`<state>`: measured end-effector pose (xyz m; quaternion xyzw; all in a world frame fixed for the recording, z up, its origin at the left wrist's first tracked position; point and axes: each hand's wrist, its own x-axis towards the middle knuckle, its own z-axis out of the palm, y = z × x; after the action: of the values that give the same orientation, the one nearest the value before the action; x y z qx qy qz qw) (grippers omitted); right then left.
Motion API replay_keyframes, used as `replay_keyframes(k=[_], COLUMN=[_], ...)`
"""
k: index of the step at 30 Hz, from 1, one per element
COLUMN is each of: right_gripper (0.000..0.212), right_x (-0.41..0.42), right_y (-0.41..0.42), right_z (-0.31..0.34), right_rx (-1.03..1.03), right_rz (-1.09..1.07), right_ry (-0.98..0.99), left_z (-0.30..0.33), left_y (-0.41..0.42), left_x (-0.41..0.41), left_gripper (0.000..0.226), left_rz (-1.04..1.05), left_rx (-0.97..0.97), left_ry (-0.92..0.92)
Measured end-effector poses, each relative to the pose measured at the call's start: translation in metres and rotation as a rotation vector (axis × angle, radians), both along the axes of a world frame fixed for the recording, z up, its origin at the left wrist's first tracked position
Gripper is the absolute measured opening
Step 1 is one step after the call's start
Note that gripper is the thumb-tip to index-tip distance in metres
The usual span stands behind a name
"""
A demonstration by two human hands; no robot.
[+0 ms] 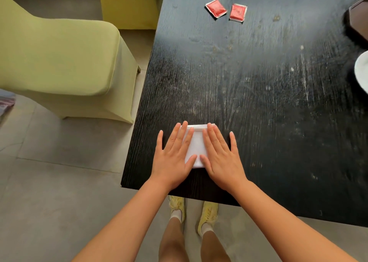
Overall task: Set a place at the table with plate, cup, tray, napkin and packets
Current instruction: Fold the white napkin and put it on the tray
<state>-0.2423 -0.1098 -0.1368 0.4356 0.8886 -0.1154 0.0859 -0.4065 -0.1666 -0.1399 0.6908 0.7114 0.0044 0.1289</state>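
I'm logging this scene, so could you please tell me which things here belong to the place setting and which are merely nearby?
Part of the job:
white napkin, pressed flat under left hand and right hand
two red packets
white plate, cut off by the frame edge

Just nearby:
green chairs
dark object

Table (pixel 258 82) black grained wood, scuffed semi-gloss; napkin (pixel 196 142) matt white paper; sauce packets (pixel 216 8) shiny red plastic; chair covers (pixel 59 62) matt green cloth.
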Motion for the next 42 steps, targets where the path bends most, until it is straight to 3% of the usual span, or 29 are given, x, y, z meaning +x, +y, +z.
replay_keyframes(k=[7, 11, 15, 18, 24, 28, 33, 37, 42], right_gripper=[0.064, 0.068, 0.05, 0.036, 0.015, 0.002, 0.007, 0.006, 0.01], right_x=[0.002, 0.002, -0.007, -0.019, -0.028, -0.025, -0.014, 0.004, 0.032], right_y=[-0.003, -0.008, -0.015, -0.011, -0.003, -0.002, 0.002, 0.003, 0.008], right_z=[0.005, 0.014, 0.028, 0.032, 0.037, 0.048, 0.083, 0.125, 0.184], right_rx=[-0.042, -0.052, 0.065, -0.091, -0.224, -0.425, -0.527, -0.546, -0.487], right_rz=[-0.046, -0.129, -0.527, -0.812, -0.954, -1.002, -1.03, -1.013, -1.057], right_ry=[-0.06, 0.056, 0.307, 0.344, 0.408, 0.69, 0.882, 0.983, 1.124], left_z=[-0.003, 0.007, 0.032, 0.041, 0.043, 0.043, 0.068, 0.103, 0.161], left_y=[-0.015, -0.016, -0.011, 0.003, 0.018, 0.016, 0.014, 0.02, 0.036], left_x=[-0.014, -0.009, 0.003, 0.006, 0.005, 0.004, 0.001, 0.003, 0.018], left_gripper=[0.069, 0.068, 0.063, 0.052, 0.018, 0.02, 0.021, 0.024, 0.02], left_rz=[-0.023, 0.038, 0.494, 0.752, 0.808, 0.908, 0.965, 0.928, 0.78], left_rx=[-0.103, -0.067, 0.085, -0.047, -0.157, -0.217, -0.313, -0.49, -0.461], left_ry=[-0.039, -0.078, -0.348, -0.587, -0.698, -0.879, -1.296, -1.562, -1.718])
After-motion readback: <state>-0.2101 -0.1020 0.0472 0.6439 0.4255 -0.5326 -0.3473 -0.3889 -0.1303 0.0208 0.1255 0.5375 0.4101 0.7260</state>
